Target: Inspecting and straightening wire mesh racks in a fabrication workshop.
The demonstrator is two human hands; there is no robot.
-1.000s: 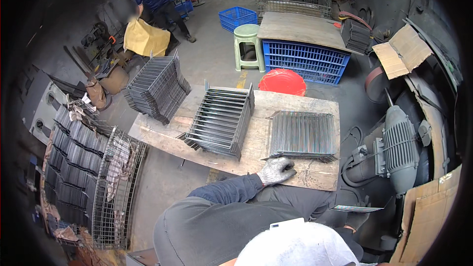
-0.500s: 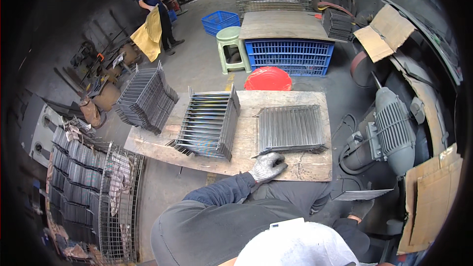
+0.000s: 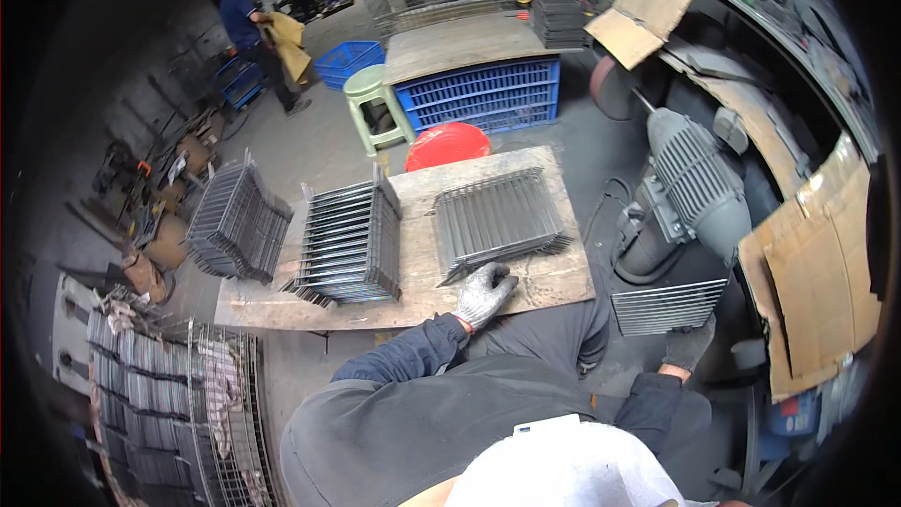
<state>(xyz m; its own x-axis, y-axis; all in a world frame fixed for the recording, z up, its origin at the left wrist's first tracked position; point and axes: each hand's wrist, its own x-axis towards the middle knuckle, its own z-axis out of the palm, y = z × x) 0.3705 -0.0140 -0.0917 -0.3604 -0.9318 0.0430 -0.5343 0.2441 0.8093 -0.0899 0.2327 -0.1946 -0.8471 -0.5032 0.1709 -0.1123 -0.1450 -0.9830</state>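
My left hand (image 3: 486,294), in a pale knitted glove, rests on the front edge of a wooden board (image 3: 422,296). Its fingers are curled and their undersides are hidden, so I cannot make out whether anything is in them. Just beyond it lies a low stack of metal wire grates (image 3: 497,216). Low on the right, my right hand (image 3: 690,343), in a dark glove, grips a wire grate (image 3: 669,307) by its near edge, away from the board. A taller stack of grates (image 3: 347,239) stands mid-board, and another stack (image 3: 241,221) sits at its left end.
An electric motor (image 3: 699,169) stands on the right beside cardboard sheets (image 3: 812,263). Beyond the board are a red round lid (image 3: 449,145), a green stool (image 3: 371,103) and a blue crate (image 3: 479,94). A wire basket (image 3: 225,413) is at lower left. A person (image 3: 249,33) holds yellow cloth farther back.
My right hand has raised and turned the grate, so its bars now face me. The left hand stays at the board's edge. The view has shifted; the person in back has turned and moved.
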